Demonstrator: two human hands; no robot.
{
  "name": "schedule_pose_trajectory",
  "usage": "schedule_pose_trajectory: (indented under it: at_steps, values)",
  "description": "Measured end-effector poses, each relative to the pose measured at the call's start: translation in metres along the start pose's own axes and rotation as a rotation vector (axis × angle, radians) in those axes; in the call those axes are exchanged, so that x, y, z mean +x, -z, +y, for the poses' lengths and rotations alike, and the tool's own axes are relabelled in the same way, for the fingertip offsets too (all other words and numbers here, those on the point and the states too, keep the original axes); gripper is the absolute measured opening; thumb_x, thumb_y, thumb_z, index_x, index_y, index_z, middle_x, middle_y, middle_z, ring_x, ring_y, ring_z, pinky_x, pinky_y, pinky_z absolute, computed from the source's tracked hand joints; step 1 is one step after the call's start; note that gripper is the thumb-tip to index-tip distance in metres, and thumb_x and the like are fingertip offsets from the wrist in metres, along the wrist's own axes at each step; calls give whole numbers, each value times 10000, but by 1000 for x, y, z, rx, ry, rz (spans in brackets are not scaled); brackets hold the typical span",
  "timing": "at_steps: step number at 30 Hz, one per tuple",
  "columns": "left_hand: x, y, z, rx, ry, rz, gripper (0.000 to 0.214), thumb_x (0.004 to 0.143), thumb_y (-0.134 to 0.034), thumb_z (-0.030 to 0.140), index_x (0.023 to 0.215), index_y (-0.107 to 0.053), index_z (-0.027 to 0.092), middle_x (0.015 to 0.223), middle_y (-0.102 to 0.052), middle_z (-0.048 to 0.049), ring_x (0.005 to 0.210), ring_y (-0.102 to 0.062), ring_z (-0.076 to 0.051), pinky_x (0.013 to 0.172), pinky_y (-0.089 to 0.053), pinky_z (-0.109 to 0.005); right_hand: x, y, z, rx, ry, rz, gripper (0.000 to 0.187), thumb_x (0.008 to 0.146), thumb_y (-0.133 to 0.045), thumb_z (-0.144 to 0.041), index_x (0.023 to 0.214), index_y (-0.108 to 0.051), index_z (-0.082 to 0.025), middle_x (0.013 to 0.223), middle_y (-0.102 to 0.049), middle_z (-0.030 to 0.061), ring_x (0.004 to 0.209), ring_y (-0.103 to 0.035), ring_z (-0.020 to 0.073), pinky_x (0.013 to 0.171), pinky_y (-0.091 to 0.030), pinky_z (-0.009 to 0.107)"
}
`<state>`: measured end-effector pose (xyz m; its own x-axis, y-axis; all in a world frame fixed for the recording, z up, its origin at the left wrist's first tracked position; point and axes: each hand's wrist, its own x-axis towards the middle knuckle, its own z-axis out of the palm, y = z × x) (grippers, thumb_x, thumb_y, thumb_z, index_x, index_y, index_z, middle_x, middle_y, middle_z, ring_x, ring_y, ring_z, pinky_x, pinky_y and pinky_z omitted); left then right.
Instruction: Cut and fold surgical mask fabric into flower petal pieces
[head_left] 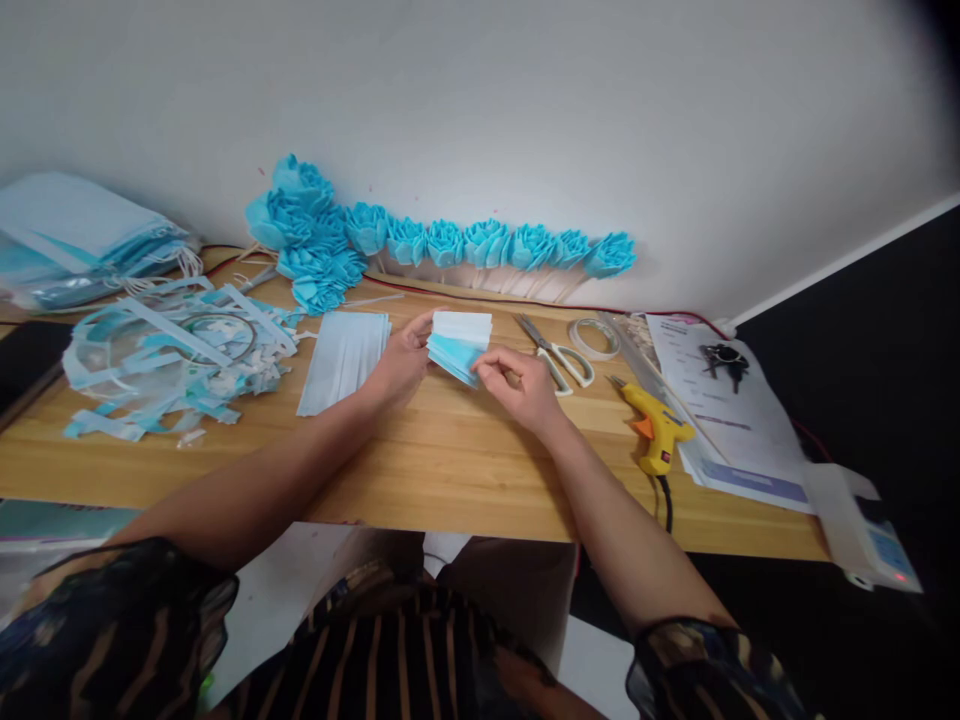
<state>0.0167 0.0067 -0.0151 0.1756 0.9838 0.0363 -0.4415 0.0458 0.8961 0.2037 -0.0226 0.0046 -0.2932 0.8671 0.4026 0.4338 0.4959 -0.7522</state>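
A blue and white pleated face mask sheet, its layers slightly fanned, is raised above the middle of the desk between my hands. My left hand grips its left edge, the thumb and fingers partly behind it. At the lower right corner, my right hand pinches it between thumb and fingertips. Just left of my left hand lies a flat stack of pale blue mask sheets. White-handled scissors rest with open blades beyond my right hand.
Blue fabric roses on sticks lean along the wall. Left are cut scraps, bagged masks and a dark phone-like object. Right are a tape roll, yellow glue gun, papers, keys and a power strip.
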Motion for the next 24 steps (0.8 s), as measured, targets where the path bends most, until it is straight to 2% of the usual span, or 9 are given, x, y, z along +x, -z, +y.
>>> schedule_pose_trajectory:
  at_steps: [2,4,6,7,10,12,16,20,24]
  values:
    - [0,-1,1,1,4,-5,673,586,-854,195,1221,-635,150,1157,-741,-100,1114,-680,-244,900,-558,-320,1,2,1,28,-45,79,257,898,-551,-367,720,-640,-203,572,-531,-35,558,-487,126,584,-380,281]
    - [0,-1,0,8,11,-12,672,584,-869,204,1216,-643,159,1143,-747,-92,1104,-682,-240,876,-557,-306,4,3,4,33,-121,246,277,907,-551,-403,722,-614,-206,584,-508,-41,561,-464,125,576,-366,282]
    - [0,-1,-1,15,13,-19,667,594,-878,217,1219,-649,169,1143,-750,-88,1089,-688,-233,849,-554,-292,8,4,8,21,-187,369,234,882,-593,-420,791,-628,-207,629,-529,-39,591,-476,129,591,-381,282]
    - [0,-1,-1,18,11,-23,666,600,-882,223,1224,-651,173,1146,-751,-88,1081,-691,-230,841,-554,-290,9,3,10,20,-206,386,221,858,-624,-427,844,-643,-207,655,-552,-36,614,-496,135,603,-396,282]
    - [0,-1,-3,23,12,-52,688,606,-894,228,1248,-651,179,1151,-752,-93,1070,-699,-232,853,-556,-300,12,1,14,47,-226,343,315,776,-722,-454,965,-663,-209,726,-625,-20,686,-558,154,635,-439,282]
    - [-1,-1,-4,33,25,-89,719,597,-903,224,1266,-643,174,1136,-756,-99,1068,-703,-240,877,-555,-318,12,0,16,44,-244,326,305,751,-750,-472,883,-658,-213,708,-627,-22,669,-550,151,628,-436,281]
    - [-2,-2,-4,58,48,-129,776,597,-908,224,1314,-621,157,1151,-752,-119,1083,-702,-254,904,-549,-338,10,-2,21,16,-267,340,329,788,-715,-468,635,-574,-212,590,-544,-39,580,-472,129,580,-385,280]
    - [-2,-1,-6,78,47,-119,754,626,-886,220,1329,-619,168,1181,-749,-111,1081,-704,-243,903,-544,-325,9,-3,24,0,-217,336,270,809,-700,-417,663,-611,-208,617,-586,-32,604,-510,139,613,-399,291]
    - [-1,1,-7,71,50,-121,738,641,-862,201,1335,-614,169,1101,-769,-90,983,-721,-211,845,-543,-295,9,-4,23,8,-183,313,217,829,-677,-387,715,-651,-204,680,-645,-14,638,-565,151,649,-437,305]
